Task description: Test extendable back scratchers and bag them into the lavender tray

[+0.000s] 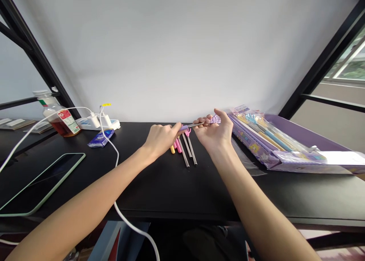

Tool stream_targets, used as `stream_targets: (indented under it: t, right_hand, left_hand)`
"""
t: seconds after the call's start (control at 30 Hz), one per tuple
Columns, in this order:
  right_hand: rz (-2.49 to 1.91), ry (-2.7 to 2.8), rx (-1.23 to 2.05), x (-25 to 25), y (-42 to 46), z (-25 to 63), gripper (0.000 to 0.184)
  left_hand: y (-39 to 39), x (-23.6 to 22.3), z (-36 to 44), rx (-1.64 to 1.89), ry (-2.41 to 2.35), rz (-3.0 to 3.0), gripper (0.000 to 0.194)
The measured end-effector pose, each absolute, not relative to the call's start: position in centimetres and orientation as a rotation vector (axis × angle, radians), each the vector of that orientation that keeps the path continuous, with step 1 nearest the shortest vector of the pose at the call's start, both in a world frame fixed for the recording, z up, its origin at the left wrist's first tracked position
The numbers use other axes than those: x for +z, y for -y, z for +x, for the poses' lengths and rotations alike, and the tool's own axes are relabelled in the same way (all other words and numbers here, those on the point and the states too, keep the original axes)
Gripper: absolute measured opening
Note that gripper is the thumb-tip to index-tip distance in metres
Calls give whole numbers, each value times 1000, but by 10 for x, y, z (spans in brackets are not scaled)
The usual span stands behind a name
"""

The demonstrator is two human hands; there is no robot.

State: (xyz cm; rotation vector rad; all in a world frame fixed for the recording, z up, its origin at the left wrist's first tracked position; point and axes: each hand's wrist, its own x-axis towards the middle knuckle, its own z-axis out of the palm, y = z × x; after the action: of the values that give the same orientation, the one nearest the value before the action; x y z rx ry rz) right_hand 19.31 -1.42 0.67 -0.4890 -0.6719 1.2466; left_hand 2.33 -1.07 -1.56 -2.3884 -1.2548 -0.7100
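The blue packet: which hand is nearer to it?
Left. The left hand is right of the packet; the right hand is farther right, past the left hand.

Wht wall (pixel 182 52), blk metal frame (pixel 37 56), window (pixel 346 59) rt.

No legible text anywhere. Bottle label (pixel 68 122): red panel, print too small to read. Blue packet (pixel 100 138): white lettering, blurred. Yellow tag (pixel 106 104) on power strip: unreadable. Purple packaging (pixel 253 149): cartoon prints, wording unreadable.
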Motion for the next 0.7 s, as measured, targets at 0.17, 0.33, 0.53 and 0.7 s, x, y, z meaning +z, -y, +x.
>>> stream_targets:
  t: [0.17, 0.33, 0.53, 0.7]
  right_hand:
    - [-438, 671, 1165, 2, 13, 186, 56]
    - [-455, 649, 1079, 5, 13, 190, 67]
    - [-478, 736, 1058, 9, 14, 197, 63]
    - [-470, 847, 1112, 9, 16, 201, 61]
  left_hand:
    - [9, -23, 27, -558, 1181, -2284, 49]
    - [15, -22, 41, -550, 1198, -2483, 41]
    - [24, -9, 48, -729, 1295, -2958, 40]
    - [26, -6, 48, -962, 1313, -3281, 46]
